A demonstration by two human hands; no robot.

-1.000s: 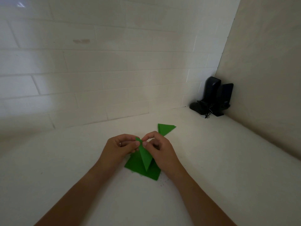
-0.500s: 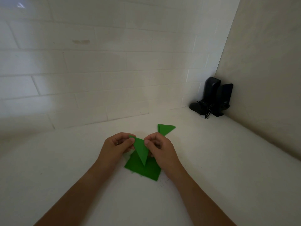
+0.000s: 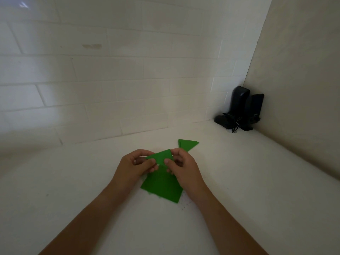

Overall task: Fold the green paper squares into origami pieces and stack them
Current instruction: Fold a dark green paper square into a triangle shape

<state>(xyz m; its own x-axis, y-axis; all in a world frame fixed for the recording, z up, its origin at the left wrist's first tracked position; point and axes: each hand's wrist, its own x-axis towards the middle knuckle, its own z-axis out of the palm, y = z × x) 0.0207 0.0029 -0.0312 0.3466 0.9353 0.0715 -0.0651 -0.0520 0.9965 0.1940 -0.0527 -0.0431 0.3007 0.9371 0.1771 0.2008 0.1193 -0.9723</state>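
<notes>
Paper piece held up near the middle of the frame, pinched from both sides. Left hand pinching its left corner, thumb on top, fingers curled behind. Right hand pinching its right side, thumb tip pressed on the green face. Both grips closed tight on that one piece, nothing else held. Looks like a triangle, part way folded; hard to tell how many folds are in it.

Just below the hands, flat on the white tabletop: green squares, a small pile by the look of the edges, not yet folded. Cannot count them.

Above and right of the hands, near the piece but apart from it: done pile, green triangles lying on the tabletop. Seems more than one layer, so a few likely finished and stacked.

So, a guess: some done, one in the making, more left to fold. Then onto the pile with the others.

Far off in the upper right corner by the wall: black speakers, not part of the job.
</notes>
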